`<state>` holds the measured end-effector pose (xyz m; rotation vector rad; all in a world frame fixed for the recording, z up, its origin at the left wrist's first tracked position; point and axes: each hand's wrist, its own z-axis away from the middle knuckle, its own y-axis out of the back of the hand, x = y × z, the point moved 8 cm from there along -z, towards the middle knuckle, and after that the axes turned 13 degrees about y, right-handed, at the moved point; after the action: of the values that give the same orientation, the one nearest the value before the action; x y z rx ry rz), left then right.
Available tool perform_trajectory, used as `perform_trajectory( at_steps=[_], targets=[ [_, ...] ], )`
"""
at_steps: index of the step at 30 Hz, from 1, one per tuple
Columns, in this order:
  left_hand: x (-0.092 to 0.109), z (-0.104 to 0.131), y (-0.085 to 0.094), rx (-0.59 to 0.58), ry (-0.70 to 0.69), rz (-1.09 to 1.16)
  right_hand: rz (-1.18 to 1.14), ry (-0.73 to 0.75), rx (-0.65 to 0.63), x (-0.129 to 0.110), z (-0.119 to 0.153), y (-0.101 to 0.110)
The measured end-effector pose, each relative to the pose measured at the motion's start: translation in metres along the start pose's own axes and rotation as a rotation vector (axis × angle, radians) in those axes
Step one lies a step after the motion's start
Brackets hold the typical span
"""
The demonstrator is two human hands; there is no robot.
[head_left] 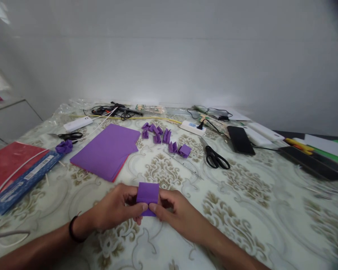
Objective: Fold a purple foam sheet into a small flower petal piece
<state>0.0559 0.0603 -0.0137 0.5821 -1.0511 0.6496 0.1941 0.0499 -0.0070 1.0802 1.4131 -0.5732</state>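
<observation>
A small piece of purple paper (148, 192) with a crease across it is held up just above the table, between both hands. My left hand (116, 206) pinches its left side, thumb on the front near the lower fold. On the other side my right hand (173, 206) grips it the same way, and the two thumb tips almost meet. The fingers behind the paper are partly hidden. Farther back lie several folded purple paper pieces (157, 134). A stack of purple sheets (108, 150), with red showing under its edge, rests to the left.
Black-handled scissors (216, 157) and a clear ruler (183, 164) lie ahead to the right, near a phone (240, 140) and a white power strip (192, 128). Leftward are another pair of scissors (70, 136), crumpled purple paper (64, 146) and a red packet (12, 165). Cables (116, 110) run along the back.
</observation>
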Motion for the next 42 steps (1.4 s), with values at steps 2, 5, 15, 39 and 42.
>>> perform_trajectory(
  at_steps=[2,5,15,39,42],
  targets=[
    [0.000,-0.001,-0.002,-0.017,0.015,0.021,-0.042,-0.053,-0.023,0.005,0.001,-0.004],
    [0.000,-0.001,-0.004,-0.029,0.041,0.035,-0.052,-0.085,-0.020,0.006,0.003,-0.004],
    [0.003,-0.001,-0.002,0.011,-0.060,0.227,-0.014,-0.067,-0.043,0.000,0.003,-0.004],
    [0.004,0.000,0.018,0.245,-0.089,0.212,-0.084,0.001,0.145,-0.001,0.000,0.010],
    [0.006,0.001,0.018,0.252,-0.097,0.201,-0.111,-0.048,0.167,0.003,0.001,0.010]
  ],
)
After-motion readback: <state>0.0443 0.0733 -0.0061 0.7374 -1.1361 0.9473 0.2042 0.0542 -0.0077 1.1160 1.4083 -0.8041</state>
